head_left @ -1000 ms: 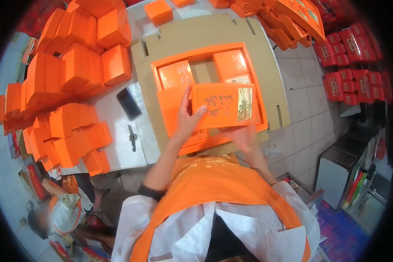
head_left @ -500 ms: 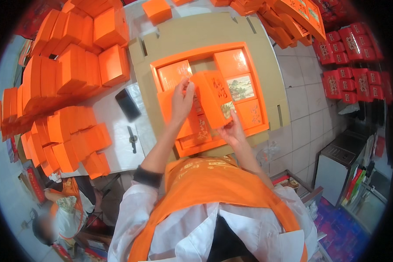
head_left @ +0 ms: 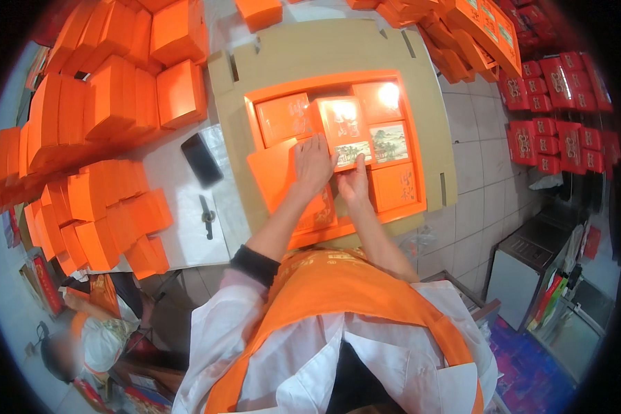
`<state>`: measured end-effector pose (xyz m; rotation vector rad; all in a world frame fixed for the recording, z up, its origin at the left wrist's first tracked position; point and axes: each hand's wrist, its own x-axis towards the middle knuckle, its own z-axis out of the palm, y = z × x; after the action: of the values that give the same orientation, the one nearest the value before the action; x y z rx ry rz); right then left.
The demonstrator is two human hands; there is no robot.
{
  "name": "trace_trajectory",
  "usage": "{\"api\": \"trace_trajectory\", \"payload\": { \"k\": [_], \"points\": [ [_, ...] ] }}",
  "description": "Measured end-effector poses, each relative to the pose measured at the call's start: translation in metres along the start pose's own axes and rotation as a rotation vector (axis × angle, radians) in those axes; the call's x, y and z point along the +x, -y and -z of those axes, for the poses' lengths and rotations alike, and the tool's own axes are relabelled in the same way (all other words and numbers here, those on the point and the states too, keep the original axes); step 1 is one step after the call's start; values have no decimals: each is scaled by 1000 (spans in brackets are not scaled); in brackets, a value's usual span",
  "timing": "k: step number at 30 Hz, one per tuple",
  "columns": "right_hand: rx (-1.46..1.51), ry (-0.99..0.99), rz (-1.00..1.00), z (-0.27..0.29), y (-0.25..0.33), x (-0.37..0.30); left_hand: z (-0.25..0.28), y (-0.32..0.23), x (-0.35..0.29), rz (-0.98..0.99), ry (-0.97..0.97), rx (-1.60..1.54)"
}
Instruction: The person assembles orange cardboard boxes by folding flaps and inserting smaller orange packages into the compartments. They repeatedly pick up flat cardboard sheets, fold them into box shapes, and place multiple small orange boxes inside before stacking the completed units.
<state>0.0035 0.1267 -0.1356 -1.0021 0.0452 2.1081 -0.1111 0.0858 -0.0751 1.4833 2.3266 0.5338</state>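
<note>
A gift box (head_left: 349, 124) in orange, with a landscape picture along its near edge, lies in the middle of a large orange tray (head_left: 303, 89). My left hand (head_left: 314, 165) has bent fingers on its left side, and my right hand (head_left: 355, 186) grips its near edge. Beside my left wrist, a larger orange piece (head_left: 272, 172) rests askew over the tray's left rim. Other orange boxes fill the far left corner (head_left: 283, 117) and the right side (head_left: 392, 186); one there bears a landscape picture (head_left: 389, 141).
Brown cardboard (head_left: 290, 52) lies beneath the tray. Stacked orange boxes (head_left: 110, 103) crowd the table's left, near a phone (head_left: 201, 160) and a dark tool (head_left: 207, 217). Red packages (head_left: 569, 83) sit far right. Another person (head_left: 103, 338) is at the lower left.
The gift box has gone from tilted upright to lying nearly flat, its face up, in the tray's middle. Both hands have moved with it and come closer together.
</note>
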Motion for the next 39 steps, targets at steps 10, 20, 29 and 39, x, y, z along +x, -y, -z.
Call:
{"api": "trace_trajectory", "payload": {
  "k": [10, 20, 29, 39],
  "points": [
    [-68, -109, -4, -29, -4, 10, -8, 4, 25, 173, 38, -22],
    [-150, 19, 49, -26, -3, 18, -4, 8, 45, 269, 94, -123],
    [-180, -186, 17, -28, 5, 33, -18, 27, 68, 368, 148, -323],
    [-275, -222, 209, -38, -9, 15, -6, 38, 58, 384, 195, -635]
  ]
}}
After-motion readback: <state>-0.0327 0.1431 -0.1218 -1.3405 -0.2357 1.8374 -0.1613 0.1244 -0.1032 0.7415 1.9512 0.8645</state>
